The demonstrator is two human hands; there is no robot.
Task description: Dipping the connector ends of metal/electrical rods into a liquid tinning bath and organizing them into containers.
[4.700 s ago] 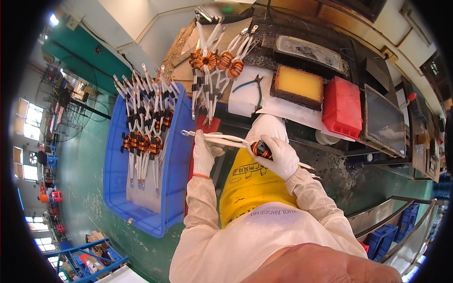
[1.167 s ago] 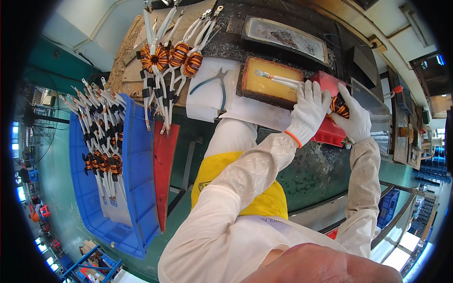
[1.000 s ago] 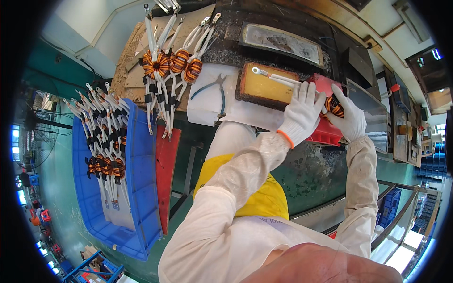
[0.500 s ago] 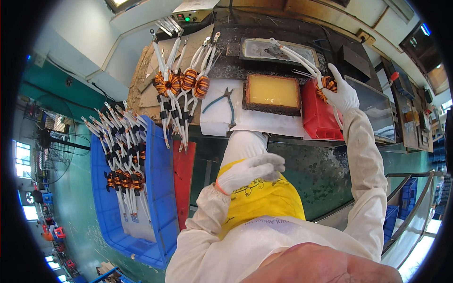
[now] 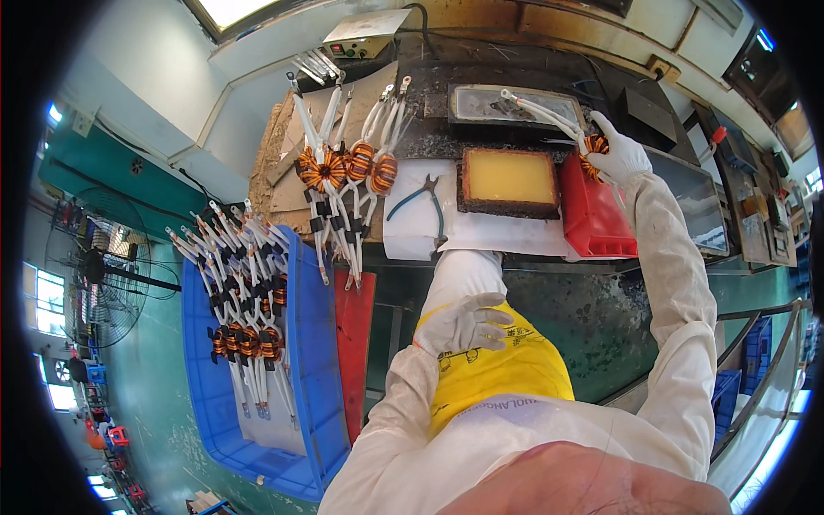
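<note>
Our left hand [image 5: 468,328] is off the white leads [image 5: 547,114], back over the yellow cloth [image 5: 515,378], splayed! Our right hand [image 5: 616,153] alone grips the copper coil [image 5: 592,156] now, its metal lug [image 5: 507,94] swung from the yellow slab [image 5: 511,178] across to the grey tray [image 5: 477,105]!

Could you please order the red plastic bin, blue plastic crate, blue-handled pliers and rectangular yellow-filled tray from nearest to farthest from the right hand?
1. Red plastic bin: lower left of the right hand.
2. Rectangular yellow-filled tray: left of the bin.
3. Blue-handled pliers: on white paper.
4. Blue plastic crate: far left.
</note>
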